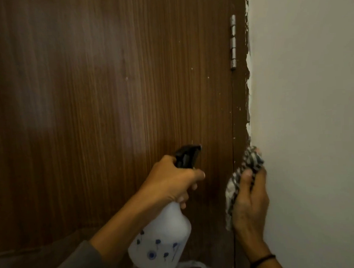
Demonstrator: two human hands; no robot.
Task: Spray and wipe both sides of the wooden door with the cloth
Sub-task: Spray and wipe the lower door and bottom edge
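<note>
A dark brown wooden door (100, 101) fills most of the head view. My left hand (172, 181) grips the neck of a white spray bottle (163, 237) with blue flower prints; its black nozzle (188, 154) points at the door's right part. My right hand (250, 203) holds a checked grey-and-white cloth (242, 171) against the door frame (240, 114), next to the wall. Part of the cloth is hidden behind my fingers.
A metal hinge (232, 41) sits on the door's right edge, high up. A pale wall (310, 106) stands immediately right of the frame, with chipped paint along the join. A dark band is on my right wrist (261, 259).
</note>
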